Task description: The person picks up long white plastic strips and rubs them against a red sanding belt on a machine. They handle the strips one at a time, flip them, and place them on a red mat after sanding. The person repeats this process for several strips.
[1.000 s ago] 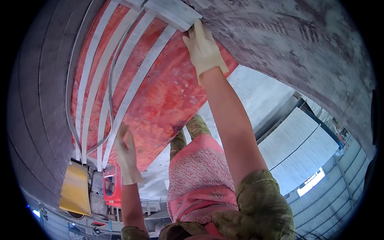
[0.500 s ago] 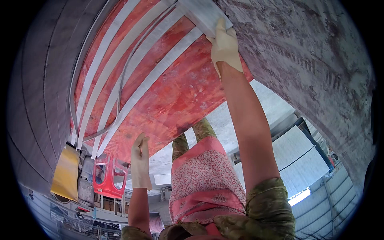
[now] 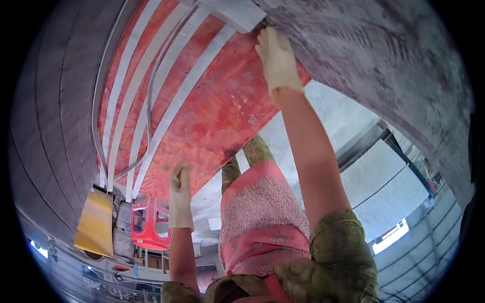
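My right hand [image 3: 277, 58], in a pale glove, is raised beside the end of a whitish box-shaped piece [image 3: 237, 14]. Its fingers are stretched and I see nothing in them; whether they touch the mottled grey wall is unclear. Lower and to the left, my left hand [image 3: 181, 194], gloved too, hangs in front of a red mottled panel [image 3: 212, 111]. Those fingers are loosely bent with a gap at the thumb, their tips blurred, nothing visible inside. Long whitish strips [image 3: 174, 103] run along the panel, and a thin grey cord [image 3: 150, 101] loops over them.
On the right, the mottled grey wall [image 3: 374, 65] curves close to my arm. A dark ribbed surface [image 3: 55, 116] rises on the left. Beyond the panel are a yellow sheet [image 3: 95, 222], a red plastic stool [image 3: 150, 227] and a pale flat panel [image 3: 386, 189].
My right hand has let go of the box-shaped piece and come slightly left, its fingers straightening. My left hand has shifted a little. The whole view has moved slightly.
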`<action>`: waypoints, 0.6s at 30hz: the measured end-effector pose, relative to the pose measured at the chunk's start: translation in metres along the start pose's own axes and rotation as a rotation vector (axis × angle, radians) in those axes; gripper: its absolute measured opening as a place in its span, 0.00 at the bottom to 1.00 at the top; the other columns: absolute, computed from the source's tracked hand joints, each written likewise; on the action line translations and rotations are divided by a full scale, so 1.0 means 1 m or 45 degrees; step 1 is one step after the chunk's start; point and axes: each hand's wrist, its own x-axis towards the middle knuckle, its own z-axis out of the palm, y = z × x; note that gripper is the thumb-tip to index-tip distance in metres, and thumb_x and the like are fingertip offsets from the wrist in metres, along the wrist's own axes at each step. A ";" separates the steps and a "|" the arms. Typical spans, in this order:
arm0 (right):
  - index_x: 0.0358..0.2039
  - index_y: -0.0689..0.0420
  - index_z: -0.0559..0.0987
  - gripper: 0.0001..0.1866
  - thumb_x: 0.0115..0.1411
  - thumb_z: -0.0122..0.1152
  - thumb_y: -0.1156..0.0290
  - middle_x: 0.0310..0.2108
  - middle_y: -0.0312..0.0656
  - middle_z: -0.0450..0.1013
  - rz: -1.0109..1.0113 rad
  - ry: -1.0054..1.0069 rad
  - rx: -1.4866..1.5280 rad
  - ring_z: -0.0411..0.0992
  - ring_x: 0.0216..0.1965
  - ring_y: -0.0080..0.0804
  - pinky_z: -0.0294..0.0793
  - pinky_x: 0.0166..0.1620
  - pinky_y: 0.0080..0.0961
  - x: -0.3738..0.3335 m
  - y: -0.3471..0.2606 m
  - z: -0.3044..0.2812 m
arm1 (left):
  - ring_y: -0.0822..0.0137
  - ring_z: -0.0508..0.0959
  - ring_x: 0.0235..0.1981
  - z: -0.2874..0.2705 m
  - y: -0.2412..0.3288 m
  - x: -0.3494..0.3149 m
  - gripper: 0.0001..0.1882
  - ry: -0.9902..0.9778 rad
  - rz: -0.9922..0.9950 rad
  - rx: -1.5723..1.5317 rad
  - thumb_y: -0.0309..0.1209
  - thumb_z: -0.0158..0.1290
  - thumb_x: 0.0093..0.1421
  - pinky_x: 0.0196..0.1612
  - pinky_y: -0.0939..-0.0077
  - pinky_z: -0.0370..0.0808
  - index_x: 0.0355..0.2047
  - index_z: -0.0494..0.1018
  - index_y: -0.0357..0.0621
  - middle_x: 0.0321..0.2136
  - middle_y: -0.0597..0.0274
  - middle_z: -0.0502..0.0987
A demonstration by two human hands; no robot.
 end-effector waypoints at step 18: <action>0.42 0.55 0.76 0.12 0.64 0.62 0.62 0.36 0.32 0.67 -0.064 0.096 0.092 0.64 0.36 0.23 0.69 0.46 0.24 0.035 0.087 0.041 | 0.67 0.70 0.62 0.008 -0.001 -0.017 0.26 -0.071 -0.152 0.160 0.41 0.56 0.67 0.65 0.73 0.64 0.61 0.71 0.41 0.60 0.57 0.73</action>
